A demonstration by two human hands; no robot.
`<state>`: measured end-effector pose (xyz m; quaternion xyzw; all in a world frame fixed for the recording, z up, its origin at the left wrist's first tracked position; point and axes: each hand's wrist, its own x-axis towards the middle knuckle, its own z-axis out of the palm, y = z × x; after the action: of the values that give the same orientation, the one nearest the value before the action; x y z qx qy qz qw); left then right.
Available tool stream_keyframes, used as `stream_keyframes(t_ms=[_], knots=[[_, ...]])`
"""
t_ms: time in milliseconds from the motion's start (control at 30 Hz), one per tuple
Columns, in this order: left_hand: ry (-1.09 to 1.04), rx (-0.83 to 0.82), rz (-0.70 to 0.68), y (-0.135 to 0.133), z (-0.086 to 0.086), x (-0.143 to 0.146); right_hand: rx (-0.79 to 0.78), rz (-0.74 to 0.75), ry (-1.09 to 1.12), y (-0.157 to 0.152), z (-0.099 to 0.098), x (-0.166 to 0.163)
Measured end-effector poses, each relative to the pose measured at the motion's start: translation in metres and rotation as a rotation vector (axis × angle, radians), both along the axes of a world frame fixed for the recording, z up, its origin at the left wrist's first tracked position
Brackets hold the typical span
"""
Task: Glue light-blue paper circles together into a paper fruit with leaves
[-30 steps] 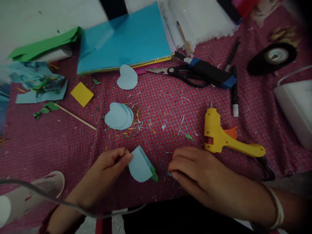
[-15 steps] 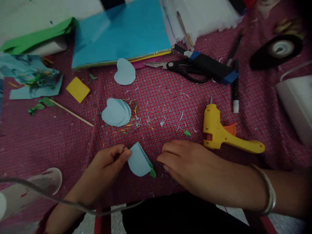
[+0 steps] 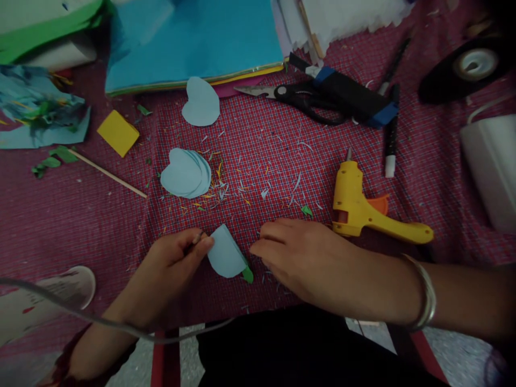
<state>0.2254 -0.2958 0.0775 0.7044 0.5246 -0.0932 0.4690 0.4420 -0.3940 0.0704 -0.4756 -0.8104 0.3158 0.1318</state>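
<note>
My left hand (image 3: 175, 269) pinches the upper left edge of a folded light blue paper petal (image 3: 226, 252) between thumb and fingers. A small green paper piece (image 3: 248, 275) sticks out at the petal's lower right end. Just to the right, apart from the petal, is my right hand (image 3: 300, 255), its fingers loosely bent and nothing visible in them; its underside is hidden. Beyond my hands lies a stack of light blue heart-shaped paper petals (image 3: 183, 173), with a single heart-shaped petal (image 3: 201, 102) farther back.
A yellow glue gun (image 3: 349, 199) lies right of my right hand. Scissors (image 3: 298, 97), a blue-black cutter (image 3: 350, 97) and a marker (image 3: 391, 134) lie behind. Left are a thin stick (image 3: 108, 173), a yellow paper square (image 3: 118, 133) and a paper cup (image 3: 76, 290). A grey cable (image 3: 121, 326) crosses my left forearm.
The view has shifted a little, so most things sit slightly higher in it. My right hand is slightly nearer the petal; my left hand keeps its pinch.
</note>
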Motion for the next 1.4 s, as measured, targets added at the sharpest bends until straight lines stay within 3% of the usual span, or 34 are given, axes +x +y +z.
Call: stream_keyframes(t_ms=[333,1400], knots=[[0.02,0.073,-0.066,-0.002,-0.002,-0.002,0.033,0.01,-0.041,-0.001,-0.005,-0.004],[-0.053,0.176,-0.1,-0.006,-0.004,0.0,0.068,0.061,-0.122,0.0,-0.011,-0.01]])
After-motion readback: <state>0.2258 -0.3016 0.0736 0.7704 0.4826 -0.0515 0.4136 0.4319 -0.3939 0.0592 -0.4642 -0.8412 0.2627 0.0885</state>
